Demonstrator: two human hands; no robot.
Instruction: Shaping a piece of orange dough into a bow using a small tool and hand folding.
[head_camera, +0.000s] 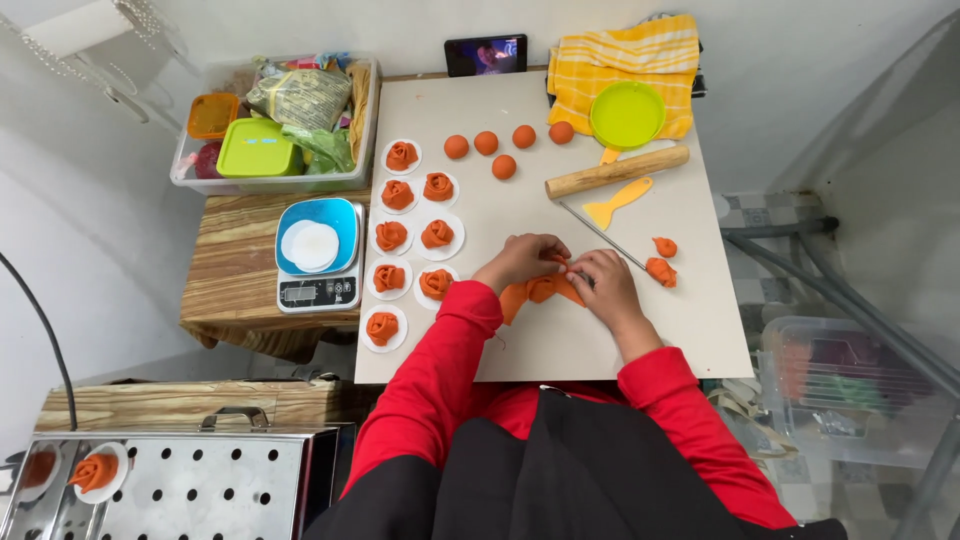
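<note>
We see both hands working at the near middle of a pale board that covers the surface (640, 330). The left hand (522, 260) has its fingers curled down and pinching the upper left end of a row of flat orange dough pieces (540, 290). The right hand (606, 285) does the same at the right end, its fingertips pressed onto the dough. The two hands nearly touch above the strip, which lies flat on the surface between them and partly under them.

To the left of the hands we count nine finished orange dough roses (437, 234), each on a small white paper round, set in two columns. Further back lie five orange dough balls (503, 166), well apart from the hands. Just right of the right hand are two small scraps of orange dough (660, 270), and a thin metal rod (602, 232) runs diagonally behind them. Beyond it rest a wooden rolling pin (617, 171) and a yellow plastic scraper (615, 204). A lime green lid (627, 114) sits on a yellow striped cloth (620, 60) at the far right corner.

Beside the board on the left stands a blue kitchen scale (318, 255) carrying white paper rounds, with a clear plastic bin (275, 125) of packets and containers behind it. At the lower left, a perforated metal steamer tray (200, 485) holds one more dough rose (95, 470) on its paper.
</note>
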